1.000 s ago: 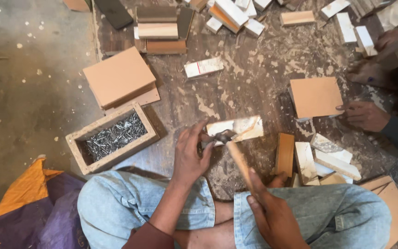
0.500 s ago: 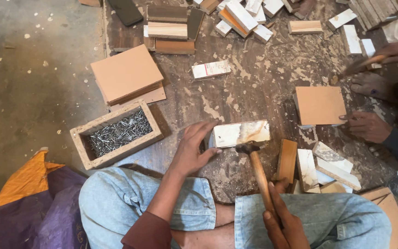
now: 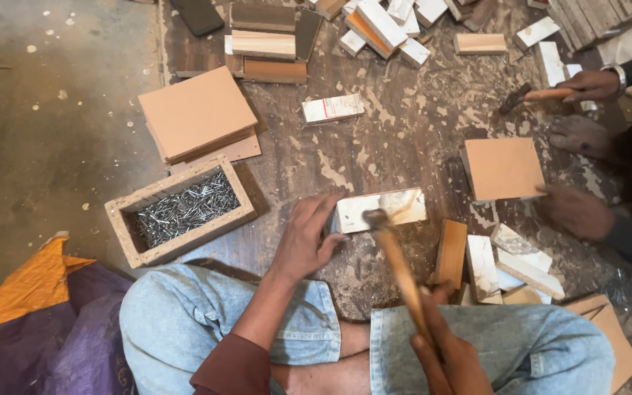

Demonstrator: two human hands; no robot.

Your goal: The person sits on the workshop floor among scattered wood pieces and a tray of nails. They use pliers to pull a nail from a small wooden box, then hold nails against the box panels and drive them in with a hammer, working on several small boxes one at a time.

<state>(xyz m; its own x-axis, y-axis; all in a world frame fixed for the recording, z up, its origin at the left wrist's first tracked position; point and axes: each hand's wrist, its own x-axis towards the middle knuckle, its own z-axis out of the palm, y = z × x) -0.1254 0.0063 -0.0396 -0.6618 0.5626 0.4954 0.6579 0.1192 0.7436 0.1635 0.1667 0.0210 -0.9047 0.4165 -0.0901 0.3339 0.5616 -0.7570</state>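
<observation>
1. Work surface: a scarred wooden board (image 3: 418,124) laid on the floor; its left edge runs beside bare concrete floor (image 3: 45,110). Open room lies in the board's middle, between the small white block (image 3: 333,108) and the white-faced wood piece (image 3: 382,210).
2. Right side is crowded: another person's hands (image 3: 578,211) rest at a tan square panel (image 3: 504,168), and one holds a second hammer (image 3: 543,95).
3. Left hand (image 3: 307,238): palm down, fingers spread, fingertips pressing the left end of the white-faced wood piece, which lies flat just ahead of the knees.
4. Right hand (image 3: 444,351): grip wrapped tight around the handle of the hammer (image 3: 396,256); hammer head is at the piece's near edge, contact cannot be told.
5. Container: an open wooden box (image 3: 181,212), left of the left hand, filled with loose nails (image 3: 186,208).
6. A stack of tan boards (image 3: 197,113) sits just behind the box.
</observation>
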